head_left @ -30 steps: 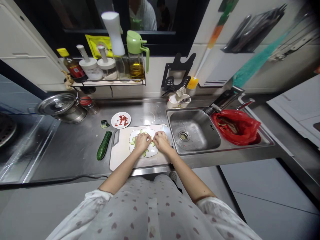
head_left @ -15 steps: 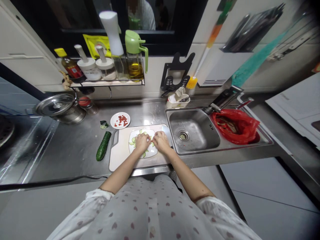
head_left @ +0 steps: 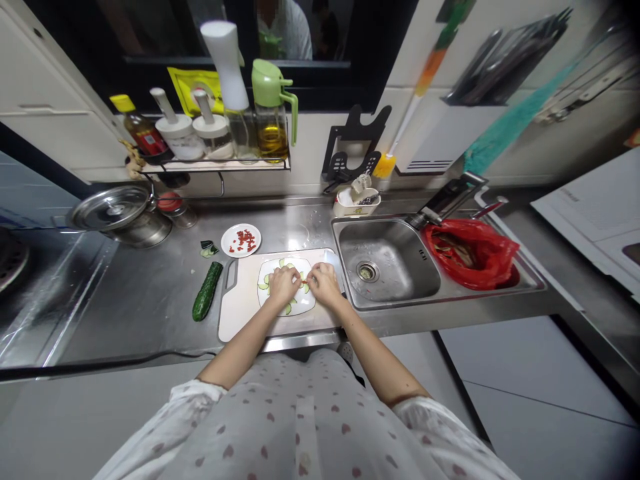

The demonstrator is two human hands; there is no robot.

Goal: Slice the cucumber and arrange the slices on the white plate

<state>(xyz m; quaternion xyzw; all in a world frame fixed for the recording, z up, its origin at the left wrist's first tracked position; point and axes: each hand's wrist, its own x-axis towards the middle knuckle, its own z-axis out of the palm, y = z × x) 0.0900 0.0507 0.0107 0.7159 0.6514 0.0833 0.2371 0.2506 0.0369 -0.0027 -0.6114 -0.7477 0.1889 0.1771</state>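
Note:
On the white cutting board [head_left: 235, 313] rests a square white plate [head_left: 303, 305] with pale green cucumber slices [head_left: 265, 283] arranged around it. Over the plate's left half, my left hand [head_left: 284, 283] is closed, thumb and fingers pinched. My right hand [head_left: 324, 283] is closed too, above the right rim, its fingertips close to the left ones. Between the two sets of fingertips shows a small red piece [head_left: 304, 282], mostly hidden. A round white plate [head_left: 226, 235] behind the board carries chopped red bits [head_left: 244, 241]. Left of the board lies a whole cucumber [head_left: 207, 292].
Cucumber scraps [head_left: 209, 249] lie near the round plate. To the right is a steel sink [head_left: 390, 267], with a red plastic bag [head_left: 480, 267] beyond it. A lidded pot [head_left: 117, 213] stands at the left, and a shelf above holds an oil bottle [head_left: 271, 127] and seasoning jars [head_left: 180, 137].
My fingertips have drawn slightly apart, the right hand shifting a little to the right. More of the small red piece shows between them. The plates and cucumber stay put.

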